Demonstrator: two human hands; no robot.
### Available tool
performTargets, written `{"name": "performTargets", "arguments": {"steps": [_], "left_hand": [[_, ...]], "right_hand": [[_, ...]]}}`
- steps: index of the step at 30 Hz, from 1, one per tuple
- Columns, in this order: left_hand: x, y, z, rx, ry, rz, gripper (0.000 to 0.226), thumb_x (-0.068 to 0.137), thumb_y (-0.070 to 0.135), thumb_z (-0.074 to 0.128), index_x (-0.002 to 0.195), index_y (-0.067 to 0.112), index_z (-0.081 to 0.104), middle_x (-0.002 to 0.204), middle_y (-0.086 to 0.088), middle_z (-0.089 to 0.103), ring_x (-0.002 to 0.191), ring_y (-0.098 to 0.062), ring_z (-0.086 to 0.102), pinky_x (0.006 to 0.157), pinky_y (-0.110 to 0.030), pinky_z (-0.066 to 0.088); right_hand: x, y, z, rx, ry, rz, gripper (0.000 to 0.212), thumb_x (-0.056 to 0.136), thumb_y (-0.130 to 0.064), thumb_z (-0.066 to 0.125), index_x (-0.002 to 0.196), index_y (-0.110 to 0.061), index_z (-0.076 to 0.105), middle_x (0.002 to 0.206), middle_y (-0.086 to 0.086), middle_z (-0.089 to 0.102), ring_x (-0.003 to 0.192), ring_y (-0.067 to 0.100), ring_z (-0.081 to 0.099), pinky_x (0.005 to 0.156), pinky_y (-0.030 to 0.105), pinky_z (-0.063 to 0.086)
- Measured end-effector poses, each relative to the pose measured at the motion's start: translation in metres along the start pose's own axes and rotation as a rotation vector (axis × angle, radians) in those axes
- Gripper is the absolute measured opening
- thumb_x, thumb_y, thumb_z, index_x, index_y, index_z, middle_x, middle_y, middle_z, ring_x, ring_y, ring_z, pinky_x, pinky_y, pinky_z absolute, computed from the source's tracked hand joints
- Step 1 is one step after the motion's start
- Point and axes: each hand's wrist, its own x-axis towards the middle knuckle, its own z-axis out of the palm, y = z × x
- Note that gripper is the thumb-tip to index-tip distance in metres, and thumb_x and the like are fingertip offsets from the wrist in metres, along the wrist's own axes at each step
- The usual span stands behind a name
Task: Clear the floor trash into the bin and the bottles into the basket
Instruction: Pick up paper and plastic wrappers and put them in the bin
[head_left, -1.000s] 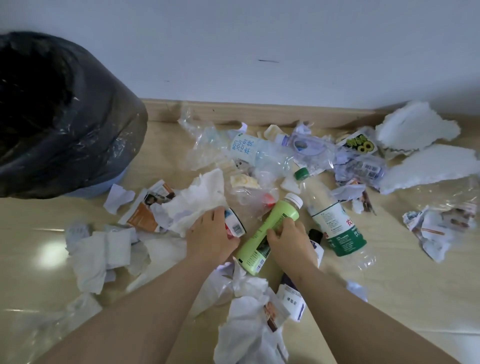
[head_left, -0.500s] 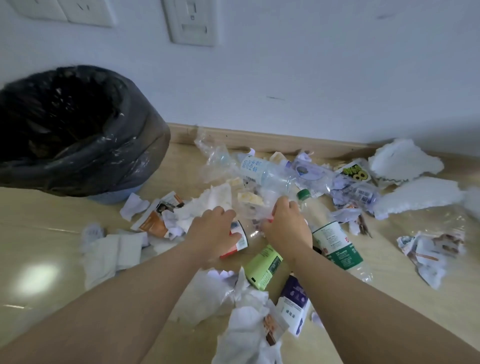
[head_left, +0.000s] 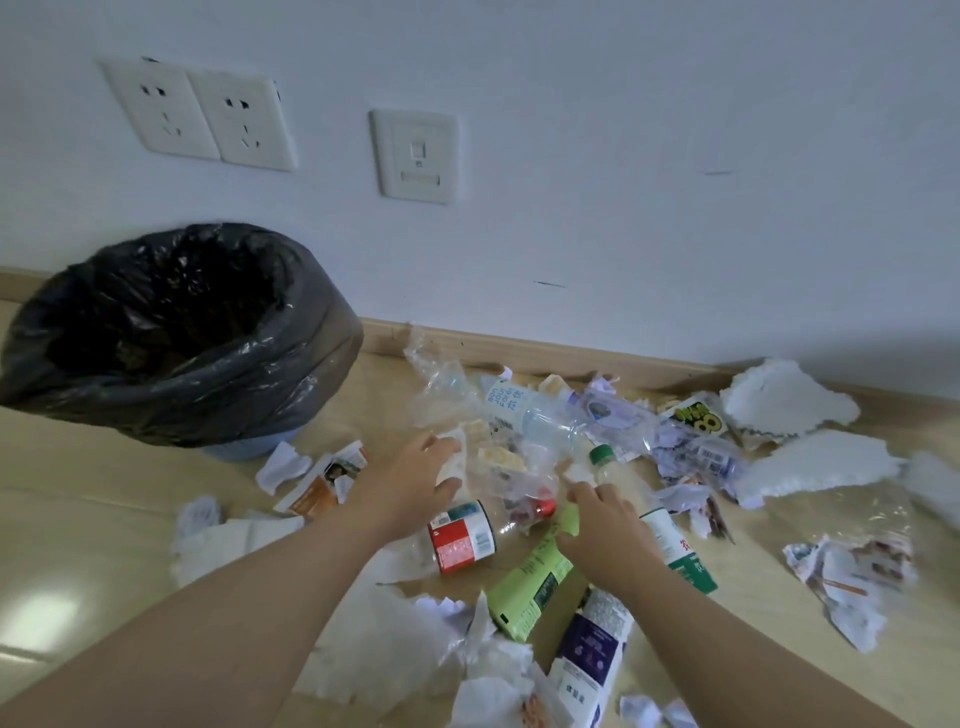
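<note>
Green bottle (head_left: 535, 582) uncovered, neck hidden.

The right hand (head_left: 605, 525) covers the upper part of the green bottle (head_left: 535, 582), so its cap is out of sight, and whether the fingers grip it cannot be told. The purple-labelled bottle (head_left: 592, 652) and the crumpled tissue (head_left: 498, 691) run off the bottom edge. The bin (head_left: 171, 332)'s inside is too dark to read.
</note>
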Motion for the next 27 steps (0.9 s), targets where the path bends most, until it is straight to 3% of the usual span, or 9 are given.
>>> {"name": "performTargets", "arguments": {"steps": [3, 7, 10, 13, 15, 16, 23, 25, 27], "left_hand": [[0.015, 0.019, 0.008, 0.091, -0.044, 0.144, 0.059, 0.093, 0.044, 0.047, 0.145, 0.033, 0.021, 0.156, 0.002, 0.011, 0.141, -0.023, 0.019, 0.111, -0.04, 0.027], [0.04, 0.043, 0.033, 0.027, -0.143, 0.023, 0.071, 0.088, 0.045, 0.054, 0.147, 0.033, 0.017, 0.158, 0.001, -0.002, 0.144, -0.028, 0.009, 0.11, -0.047, 0.024], [0.049, 0.043, 0.057, -0.108, -0.2, -0.162, 0.055, 0.088, 0.035, 0.057, 0.138, 0.025, 0.038, 0.152, -0.009, 0.021, 0.135, -0.03, 0.029, 0.106, -0.044, 0.036], [0.047, 0.035, 0.066, -0.275, -0.058, -0.207, 0.016, 0.093, 0.013, 0.044, 0.095, 0.015, 0.061, 0.105, -0.009, 0.058, 0.089, -0.022, 0.055, 0.075, -0.025, 0.048], [0.044, 0.033, 0.056, -0.405, 0.007, -0.23, 0.025, 0.097, 0.014, 0.039, 0.074, 0.017, 0.05, 0.077, -0.001, 0.052, 0.066, -0.015, 0.048, 0.056, -0.018, 0.039], [0.043, 0.033, 0.048, -0.459, 0.025, -0.238, 0.029, 0.098, 0.016, 0.037, 0.071, 0.018, 0.045, 0.071, 0.0, 0.046, 0.063, -0.014, 0.044, 0.055, -0.021, 0.037], [0.034, 0.047, -0.034, -0.875, 0.152, -0.229, 0.02, 0.092, 0.016, 0.043, 0.077, 0.014, 0.056, 0.064, 0.002, 0.05, 0.061, -0.014, 0.042, 0.061, -0.028, 0.034], [0.029, 0.055, -0.056, -0.963, 0.115, -0.229, 0.02, 0.089, 0.015, 0.045, 0.075, 0.011, 0.059, 0.056, 0.003, 0.053, 0.052, -0.012, 0.04, 0.051, -0.023, 0.031], [0.026, 0.06, -0.073, -1.126, 0.009, -0.226, 0.026, 0.087, 0.014, 0.045, 0.067, 0.011, 0.061, 0.063, -0.005, 0.054, 0.05, -0.012, 0.04, 0.055, -0.024, 0.032]], "right_hand": [[0.0, -0.001, 0.001, 0.031, -0.014, 0.023, 0.048, 0.092, -0.027, 0.048, 0.137, -0.019, 0.034, 0.138, 0.005, 0.038, 0.124, 0.025, 0.041, 0.101, 0.038, 0.041], [0.007, -0.006, 0.001, 0.088, 0.016, 0.016, 0.045, 0.092, -0.032, 0.048, 0.135, -0.02, 0.038, 0.137, 0.005, 0.039, 0.123, 0.025, 0.042, 0.1, 0.036, 0.041], [0.013, -0.001, 0.005, 0.1, 0.023, 0.024, 0.044, 0.092, -0.03, 0.048, 0.134, -0.019, 0.038, 0.137, 0.004, 0.039, 0.124, 0.024, 0.041, 0.099, 0.035, 0.04], [0.013, 0.013, 0.013, 0.104, -0.008, 0.066, 0.049, 0.091, -0.029, 0.05, 0.138, -0.02, 0.035, 0.14, 0.004, 0.037, 0.126, 0.023, 0.042, 0.102, 0.037, 0.042], [0.013, 0.02, 0.015, 0.139, -0.008, 0.09, 0.051, 0.09, -0.027, 0.051, 0.137, -0.021, 0.035, 0.14, 0.004, 0.037, 0.124, 0.023, 0.044, 0.099, 0.038, 0.044], [0.012, 0.022, 0.014, 0.171, 0.009, 0.092, 0.052, 0.089, -0.027, 0.052, 0.138, -0.022, 0.034, 0.14, 0.004, 0.037, 0.122, 0.023, 0.046, 0.098, 0.039, 0.045], [0.013, 0.011, 0.001, 0.448, 0.157, 0.007, 0.096, 0.077, -0.046, 0.07, 0.147, -0.04, 0.004, 0.156, -0.004, 0.012, 0.139, 0.024, 0.025, 0.109, 0.046, 0.035], [0.014, -0.004, -0.006, 0.491, 0.208, -0.031, 0.099, 0.076, -0.044, 0.072, 0.147, -0.041, 0.003, 0.157, -0.007, 0.008, 0.142, 0.023, 0.021, 0.111, 0.046, 0.032], [0.017, -0.017, -0.013, 0.515, 0.255, -0.053, 0.091, 0.078, -0.044, 0.071, 0.147, -0.04, 0.012, 0.157, -0.008, 0.009, 0.143, 0.02, 0.018, 0.114, 0.047, 0.027]]}}
